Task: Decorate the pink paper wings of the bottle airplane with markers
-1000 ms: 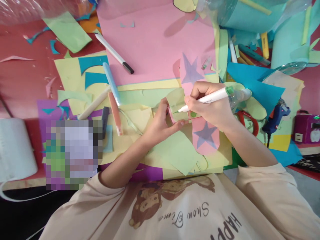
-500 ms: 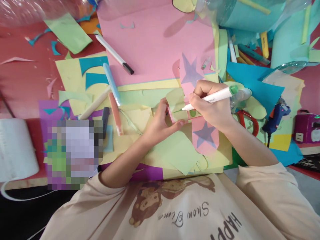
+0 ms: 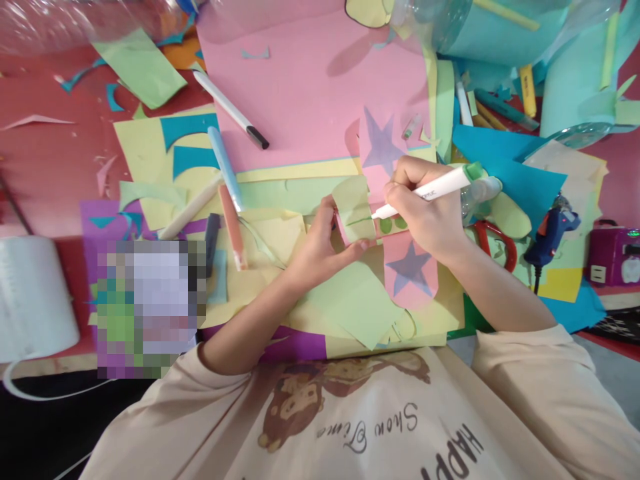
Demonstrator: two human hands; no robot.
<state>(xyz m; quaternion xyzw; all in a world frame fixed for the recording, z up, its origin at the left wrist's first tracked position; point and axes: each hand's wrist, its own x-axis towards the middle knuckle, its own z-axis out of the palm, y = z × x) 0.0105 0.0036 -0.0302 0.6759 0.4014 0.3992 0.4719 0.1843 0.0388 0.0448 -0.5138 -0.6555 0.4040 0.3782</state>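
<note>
My right hand (image 3: 427,210) grips a white marker (image 3: 425,195) with a green end, its tip touching the right edge of a small pale green paper piece (image 3: 354,200). A thin green line runs across that piece. My left hand (image 3: 325,247) holds the piece from the left, thumb along its lower edge and fingers at its left side. Beside it, partly under my right hand, lies a strip with dark green ovals (image 3: 386,227). Pink papers with purple stars lie above (image 3: 383,143) and below (image 3: 411,270).
A white pen (image 3: 230,109), a blue marker (image 3: 224,167) and an orange marker (image 3: 231,230) lie left among paper scraps. Red scissors (image 3: 500,243) and a blue glue gun (image 3: 553,233) are at the right. A white cylinder (image 3: 37,300) stands far left.
The marker tip has moved slightly right, and the green line now reaches further right. More of the green ovals shows. My left hand has stayed in place.
</note>
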